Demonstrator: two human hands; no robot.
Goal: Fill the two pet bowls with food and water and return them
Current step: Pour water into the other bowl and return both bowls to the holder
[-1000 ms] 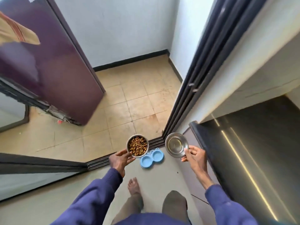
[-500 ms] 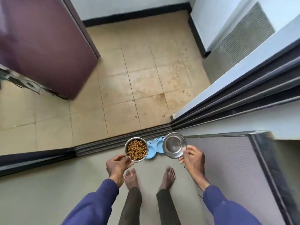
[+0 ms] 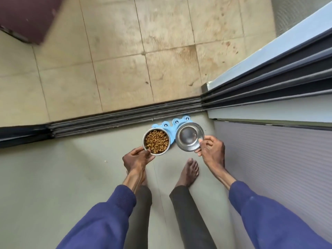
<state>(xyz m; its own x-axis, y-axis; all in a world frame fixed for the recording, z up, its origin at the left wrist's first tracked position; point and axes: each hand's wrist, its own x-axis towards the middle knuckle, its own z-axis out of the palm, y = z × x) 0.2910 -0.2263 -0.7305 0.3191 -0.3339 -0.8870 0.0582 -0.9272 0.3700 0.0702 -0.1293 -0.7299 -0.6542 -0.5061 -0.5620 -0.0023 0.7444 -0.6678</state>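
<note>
Head view, looking straight down. Left hand (image 3: 137,158) out in front, fingers (image 3: 147,152) clamped on the near rim of the food bowl (image 3: 156,141), steel, heaped with brown kibble (image 3: 156,141). Right hand (image 3: 212,150) alongside, fingers (image 3: 202,140) pinching the near edge of the water bowl (image 3: 189,136), shiny inside, tipped a little to the left; whether water sits in it, cannot tell. Both bowls held side by side, nearly touching, just above a blue holder (image 3: 171,123) lying on the grey floor (image 3: 53,177). Holder mostly hidden beneath the two bowls, only its scalloped far edge with small dots peeking out. Right behind it, a dark sliding-door track (image 3: 125,115) running across, tight against the holder's far edge. Beyond the track, stained beige tiles (image 3: 125,69). Top left, corner of a maroon cabinet (image 3: 23,17). On the right, door frame rails (image 3: 269,81) slanting in, and a grey ribbed panel (image 3: 278,168) close beside the right wrist. Below the hands, one bare foot (image 3: 188,171) planted between the arms, the other hidden under the left forearm. Blue sleeves (image 3: 100,216) filling the bottom.
</note>
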